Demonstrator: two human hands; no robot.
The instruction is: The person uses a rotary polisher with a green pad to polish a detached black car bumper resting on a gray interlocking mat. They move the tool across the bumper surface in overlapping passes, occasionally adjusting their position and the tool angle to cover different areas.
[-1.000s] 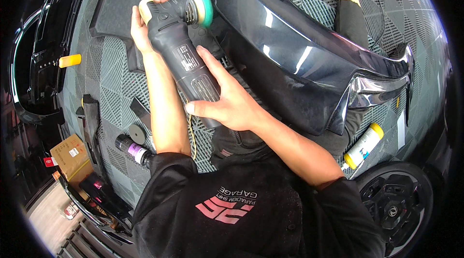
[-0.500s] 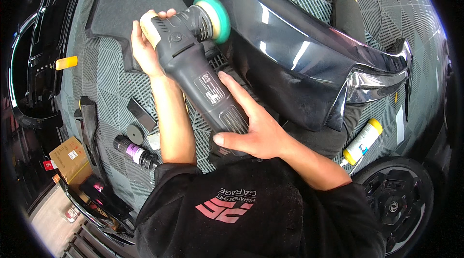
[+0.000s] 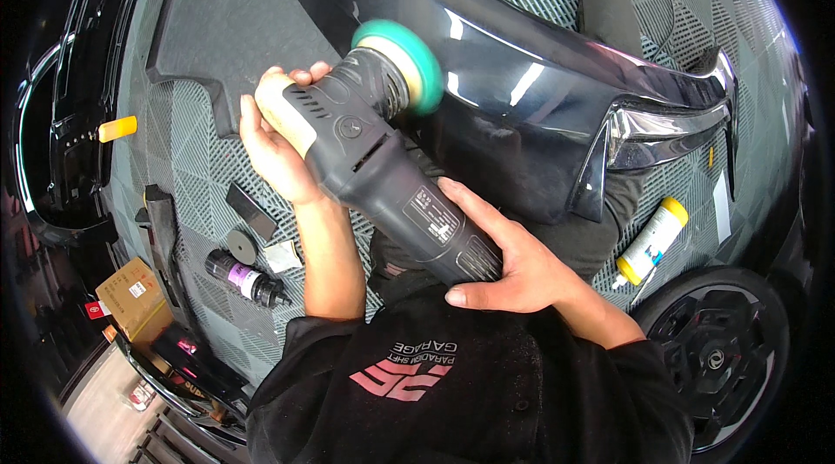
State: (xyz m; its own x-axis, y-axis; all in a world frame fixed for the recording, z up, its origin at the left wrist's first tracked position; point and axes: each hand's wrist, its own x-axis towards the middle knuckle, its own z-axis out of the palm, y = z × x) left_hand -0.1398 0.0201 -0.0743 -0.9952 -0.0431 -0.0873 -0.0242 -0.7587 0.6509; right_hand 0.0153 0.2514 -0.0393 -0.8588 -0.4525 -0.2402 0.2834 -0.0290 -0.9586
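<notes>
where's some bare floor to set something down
Floor tiles lie bare between the dark mat and black block, and above the right end of the black panel. Crowded below the block: grey disc, white square, purple-labelled bottle.

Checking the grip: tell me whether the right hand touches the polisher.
Touching. The head view shows the right hand wrapped around the polisher near its rear end, no gap between them.

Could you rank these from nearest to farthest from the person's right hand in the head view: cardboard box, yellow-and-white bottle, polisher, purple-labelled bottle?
From the right hand:
1. Polisher: in its grasp.
2. Yellow-and-white bottle: on the floor, to the right.
3. Purple-labelled bottle: on the floor, to the left.
4. Cardboard box: farther left.
</notes>
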